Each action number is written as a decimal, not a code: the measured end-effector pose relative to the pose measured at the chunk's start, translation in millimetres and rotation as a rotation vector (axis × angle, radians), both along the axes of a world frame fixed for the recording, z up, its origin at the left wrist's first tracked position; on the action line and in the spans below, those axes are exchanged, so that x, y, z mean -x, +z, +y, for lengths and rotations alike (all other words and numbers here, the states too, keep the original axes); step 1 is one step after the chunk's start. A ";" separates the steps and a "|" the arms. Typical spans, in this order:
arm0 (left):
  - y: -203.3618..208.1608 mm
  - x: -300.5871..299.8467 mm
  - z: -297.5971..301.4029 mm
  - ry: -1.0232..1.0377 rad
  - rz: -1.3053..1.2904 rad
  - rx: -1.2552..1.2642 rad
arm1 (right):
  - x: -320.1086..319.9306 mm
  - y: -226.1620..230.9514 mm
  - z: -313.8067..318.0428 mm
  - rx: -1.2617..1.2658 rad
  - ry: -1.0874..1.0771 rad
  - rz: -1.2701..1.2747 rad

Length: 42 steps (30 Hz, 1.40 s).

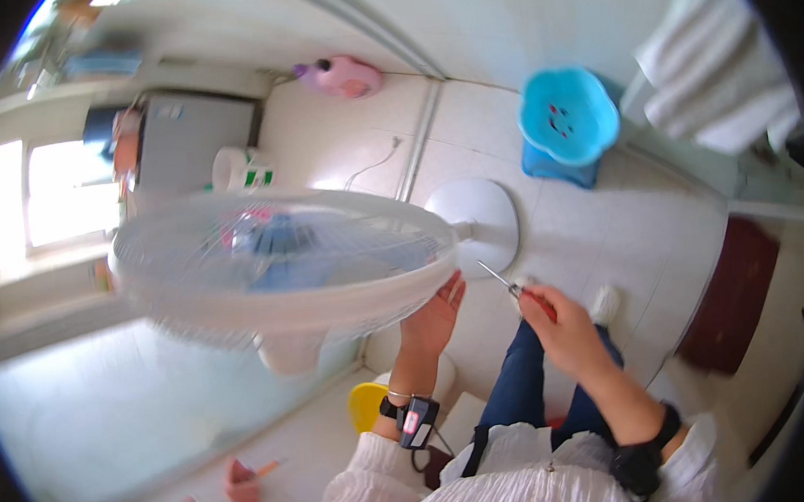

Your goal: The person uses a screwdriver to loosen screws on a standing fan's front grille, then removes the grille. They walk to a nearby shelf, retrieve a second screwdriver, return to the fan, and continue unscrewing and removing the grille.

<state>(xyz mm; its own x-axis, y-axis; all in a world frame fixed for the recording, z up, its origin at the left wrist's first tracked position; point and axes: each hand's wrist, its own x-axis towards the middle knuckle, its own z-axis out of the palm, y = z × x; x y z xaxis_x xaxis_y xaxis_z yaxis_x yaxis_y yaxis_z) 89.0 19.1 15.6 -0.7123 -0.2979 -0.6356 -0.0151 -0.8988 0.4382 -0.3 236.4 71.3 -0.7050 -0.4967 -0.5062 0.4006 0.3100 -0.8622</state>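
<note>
A white electric fan (368, 300) with pale blue blades spreads across the middle left, its round wire cage seen nearly edge-on. My left hand (433, 322) holds the cage's near right rim, and part of its fingers is hidden by the rim. In my right hand (561, 328) is a screwdriver (497, 274) with a red handle and a thin metal shaft. Fingers wrap round the handle, while the tip points up and left, near the rim and apart from it as far as I can see. Beyond the rim, the fan's round white base (497, 212) shows on the floor.
A light-blue basin (588, 112) sits on a blue stool at the far right. Pink detergent bottle (348, 76), white tub (229, 170) and grey cabinet (191, 140) stand at the far left. A dark red mat (731, 293) lies right; a yellow object (366, 407) is by my left forearm.
</note>
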 end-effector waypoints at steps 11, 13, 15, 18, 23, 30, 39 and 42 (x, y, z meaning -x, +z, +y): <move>104.6 -164.5 140.9 0.005 -0.064 0.063 | -97.9 62.5 10.3 0.013 1.135 0.353; 98.5 -204.3 144.6 0.170 -0.188 0.112 | -103.2 59.8 12.7 0.042 1.206 0.229; 90.2 -255.6 150.6 0.346 -0.410 0.254 | -105.3 51.2 19.6 0.034 1.222 0.239; 71.7 -345.0 181.5 0.534 -0.837 0.442 | -96.5 34.1 38.8 -0.027 1.236 0.143; 43.0 -458.1 203.6 0.640 -1.525 0.887 | -76.1 17.0 60.6 -0.173 1.240 0.070; 34.5 -491.7 180.7 0.592 -1.660 1.143 | -68.2 20.7 76.2 -0.189 1.079 0.066; 6.3 -512.1 157.8 0.703 -1.700 1.201 | -61.1 21.9 97.2 -0.209 0.950 0.027; 2.4 -527.2 158.5 0.724 -1.835 1.205 | -56.3 22.1 103.0 -0.213 0.924 0.023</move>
<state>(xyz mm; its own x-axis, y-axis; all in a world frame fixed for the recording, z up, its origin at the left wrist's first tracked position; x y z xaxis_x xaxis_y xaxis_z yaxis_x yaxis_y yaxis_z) 616.3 177.6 18.0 0.5652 -0.7513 0.3406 -0.7882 -0.3701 0.4917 56.1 339.4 93.4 -0.0903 -0.7620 -0.6412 -0.0985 0.6475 -0.7557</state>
